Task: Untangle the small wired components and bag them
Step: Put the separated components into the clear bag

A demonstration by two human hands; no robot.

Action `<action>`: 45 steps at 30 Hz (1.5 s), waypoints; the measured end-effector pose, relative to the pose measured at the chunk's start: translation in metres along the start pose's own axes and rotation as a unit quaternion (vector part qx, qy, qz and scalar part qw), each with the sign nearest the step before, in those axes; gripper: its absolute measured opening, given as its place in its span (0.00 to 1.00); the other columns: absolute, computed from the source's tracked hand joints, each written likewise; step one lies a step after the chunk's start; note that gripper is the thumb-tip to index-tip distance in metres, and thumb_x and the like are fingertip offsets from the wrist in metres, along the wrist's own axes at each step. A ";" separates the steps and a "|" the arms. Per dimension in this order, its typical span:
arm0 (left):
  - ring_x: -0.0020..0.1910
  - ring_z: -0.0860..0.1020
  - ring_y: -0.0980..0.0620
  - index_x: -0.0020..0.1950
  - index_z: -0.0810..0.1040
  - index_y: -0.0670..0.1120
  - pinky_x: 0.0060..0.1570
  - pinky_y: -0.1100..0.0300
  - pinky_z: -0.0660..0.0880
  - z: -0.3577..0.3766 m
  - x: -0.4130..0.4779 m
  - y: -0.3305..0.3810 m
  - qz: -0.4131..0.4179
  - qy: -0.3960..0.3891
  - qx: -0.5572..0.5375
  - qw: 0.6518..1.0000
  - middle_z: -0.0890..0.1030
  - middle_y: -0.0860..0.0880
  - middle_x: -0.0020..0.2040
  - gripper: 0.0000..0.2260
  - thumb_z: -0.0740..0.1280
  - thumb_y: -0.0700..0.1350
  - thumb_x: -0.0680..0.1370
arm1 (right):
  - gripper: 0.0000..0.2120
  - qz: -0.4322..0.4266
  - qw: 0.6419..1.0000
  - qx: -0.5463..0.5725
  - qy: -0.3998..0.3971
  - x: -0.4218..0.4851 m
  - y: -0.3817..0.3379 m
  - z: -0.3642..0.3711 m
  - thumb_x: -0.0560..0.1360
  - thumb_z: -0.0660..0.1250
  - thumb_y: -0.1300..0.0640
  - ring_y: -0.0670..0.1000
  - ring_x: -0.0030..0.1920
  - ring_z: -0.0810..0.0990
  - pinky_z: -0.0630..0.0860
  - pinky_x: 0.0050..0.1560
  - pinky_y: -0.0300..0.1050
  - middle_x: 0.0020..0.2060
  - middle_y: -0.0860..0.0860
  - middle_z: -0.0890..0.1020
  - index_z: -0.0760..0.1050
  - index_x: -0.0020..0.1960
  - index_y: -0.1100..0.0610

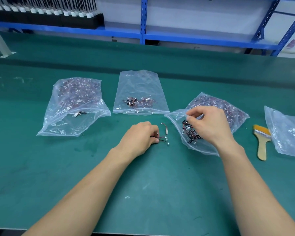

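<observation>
Likely risk: the tangled clump (190,132) snags and spills from the right zip bag (201,149), whose lip the right hand (209,123) pinches up with curled fingers, while the left hand (140,135) pinches a few wired components (162,139) on the counter (143,176) near the sparsely filled middle bag (140,86).

Electronics assembly workshop: green anti-static bench mat (58,167), blue steel racking (144,21) behind, zip bags of wired components (78,97), tray of upright parts (46,17), dusting brush (262,142).
</observation>
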State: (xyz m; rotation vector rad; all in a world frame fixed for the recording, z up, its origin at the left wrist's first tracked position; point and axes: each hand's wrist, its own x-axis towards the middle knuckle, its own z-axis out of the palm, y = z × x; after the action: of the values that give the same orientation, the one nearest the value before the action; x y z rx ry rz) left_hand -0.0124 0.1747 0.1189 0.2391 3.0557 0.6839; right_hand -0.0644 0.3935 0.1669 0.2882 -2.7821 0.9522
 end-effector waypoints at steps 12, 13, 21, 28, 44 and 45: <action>0.40 0.72 0.57 0.48 0.76 0.53 0.41 0.61 0.67 0.001 -0.001 0.001 0.021 0.050 -0.084 0.995 0.78 0.58 0.43 0.03 0.70 0.49 0.79 | 0.06 -0.011 1.000 0.003 0.004 0.000 0.000 -0.008 0.75 0.71 0.52 0.45 0.42 0.81 0.80 0.51 0.50 0.37 0.37 0.82 0.81 0.41 0.42; 0.37 0.72 0.60 0.45 0.76 0.54 0.39 0.64 0.66 0.000 0.001 0.010 0.021 0.073 -0.150 0.986 0.78 0.60 0.40 0.06 0.72 0.48 0.78 | 0.06 -0.012 1.000 0.004 0.007 -0.001 0.000 -0.009 0.75 0.71 0.52 0.44 0.41 0.80 0.80 0.51 0.50 0.37 0.37 0.82 0.81 0.41 0.42; 0.41 0.82 0.58 0.43 0.83 0.54 0.45 0.54 0.79 0.019 0.037 0.077 -0.116 0.124 -0.288 0.942 0.84 0.59 0.37 0.09 0.79 0.56 0.69 | 0.07 -0.002 0.999 0.046 0.022 0.001 -0.005 -0.011 0.73 0.71 0.54 0.42 0.40 0.81 0.81 0.48 0.50 0.36 0.38 0.82 0.81 0.39 0.42; 0.27 0.73 0.60 0.58 0.82 0.58 0.45 0.57 0.79 0.013 0.024 0.044 -0.009 0.180 -0.310 0.933 0.83 0.66 0.52 0.16 0.77 0.48 0.72 | 0.04 -0.008 0.999 0.034 0.014 0.000 -0.001 -0.010 0.74 0.72 0.53 0.45 0.42 0.81 0.79 0.51 0.50 0.36 0.39 0.83 0.83 0.42 0.45; 0.53 0.72 0.52 0.49 0.83 0.56 0.51 0.55 0.72 0.028 0.027 0.008 -0.023 0.115 -0.093 0.989 0.77 0.56 0.48 0.03 0.71 0.53 0.77 | 0.04 0.000 0.999 0.036 0.010 0.001 0.004 -0.005 0.73 0.72 0.53 0.43 0.40 0.80 0.80 0.51 0.49 0.35 0.38 0.82 0.83 0.42 0.45; 0.50 0.73 0.54 0.47 0.83 0.56 0.50 0.55 0.73 0.027 0.025 0.009 -0.022 0.120 -0.107 0.987 0.78 0.57 0.46 0.02 0.71 0.52 0.77 | 0.03 0.000 0.999 0.035 0.010 0.001 0.004 -0.005 0.73 0.72 0.53 0.43 0.40 0.80 0.80 0.51 0.49 0.35 0.38 0.82 0.83 0.42 0.45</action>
State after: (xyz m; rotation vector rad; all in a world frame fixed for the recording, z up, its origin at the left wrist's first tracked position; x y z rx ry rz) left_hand -0.0351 0.1980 0.0994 0.0914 3.1585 1.1048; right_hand -0.0654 0.3995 0.1687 0.2865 -2.7354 1.0490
